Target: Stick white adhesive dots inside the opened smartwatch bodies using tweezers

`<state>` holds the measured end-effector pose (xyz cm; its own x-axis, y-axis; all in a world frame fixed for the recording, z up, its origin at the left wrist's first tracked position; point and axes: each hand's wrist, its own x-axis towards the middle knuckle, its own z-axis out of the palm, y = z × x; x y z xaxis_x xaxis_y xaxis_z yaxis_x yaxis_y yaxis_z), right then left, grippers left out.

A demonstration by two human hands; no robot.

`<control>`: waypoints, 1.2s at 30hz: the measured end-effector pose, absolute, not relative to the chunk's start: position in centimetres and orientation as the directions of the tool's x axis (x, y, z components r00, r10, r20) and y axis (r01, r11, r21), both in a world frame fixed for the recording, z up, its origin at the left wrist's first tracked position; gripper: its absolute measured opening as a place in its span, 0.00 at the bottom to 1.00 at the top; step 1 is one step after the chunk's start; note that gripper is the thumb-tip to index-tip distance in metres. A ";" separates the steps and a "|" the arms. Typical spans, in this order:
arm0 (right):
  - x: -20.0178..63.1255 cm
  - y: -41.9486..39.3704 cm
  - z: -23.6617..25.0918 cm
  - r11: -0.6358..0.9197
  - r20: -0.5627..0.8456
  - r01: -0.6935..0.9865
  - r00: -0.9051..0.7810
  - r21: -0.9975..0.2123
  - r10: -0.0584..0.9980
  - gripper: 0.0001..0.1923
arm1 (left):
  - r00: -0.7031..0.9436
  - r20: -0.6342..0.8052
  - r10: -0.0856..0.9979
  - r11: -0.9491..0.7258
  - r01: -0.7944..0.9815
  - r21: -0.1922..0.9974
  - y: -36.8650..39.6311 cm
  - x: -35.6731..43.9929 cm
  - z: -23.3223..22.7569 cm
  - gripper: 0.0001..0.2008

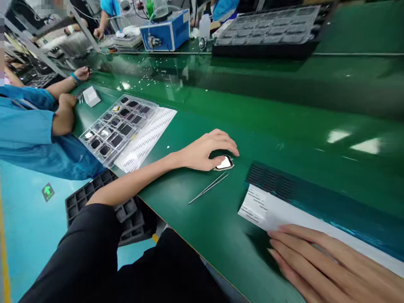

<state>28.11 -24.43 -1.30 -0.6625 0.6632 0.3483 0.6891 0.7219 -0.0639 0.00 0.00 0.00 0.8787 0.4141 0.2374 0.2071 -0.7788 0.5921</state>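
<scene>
My left hand (210, 150) reaches over the bench with its fingers curved. Its thumb and fingers are around a small watch-sized screen (224, 163), which has a bright glossy face and dark border; the thumb touches it. A pair of metal tweezers (206, 190) lies on the green surface just below that hand. At the lower right, my right hand (337, 265) lies with its fingers stretched out over a white printed backing sheet (257, 206). Along the sheet's far side runs a teal film strip (341, 206) with rows of dark pieces (271, 180). My right thumb is hidden.
A clear compartment tray (118, 126) with several dark screens stands left, beside a printed white sheet (148, 136). A co-worker's blue sleeve (28, 118) is close by it. At the back are a blue box-shaped device (166, 31) and stacked clear trays (268, 25). Dark trays (132, 219) sit below the edge.
</scene>
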 end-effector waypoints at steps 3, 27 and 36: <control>28.2 -24.1 -1.8 0.738 0.403 0.675 -0.668 -0.028 0.626 0.20 | 0.941 0.029 0.336 -0.782 0.262 0.565 0.6 -1.2 1.1 0.25; 28.9 -22.8 -2.6 0.770 0.477 0.638 -0.682 0.017 0.554 0.18 | 0.717 0.571 0.401 -0.916 0.332 0.226 2.5 -0.4 -1.8 0.30; 28.0 -23.0 -1.6 0.747 0.462 0.664 -0.665 0.007 0.587 0.15 | 0.658 0.674 0.336 -0.933 0.328 0.146 2.7 -0.4 -1.8 0.29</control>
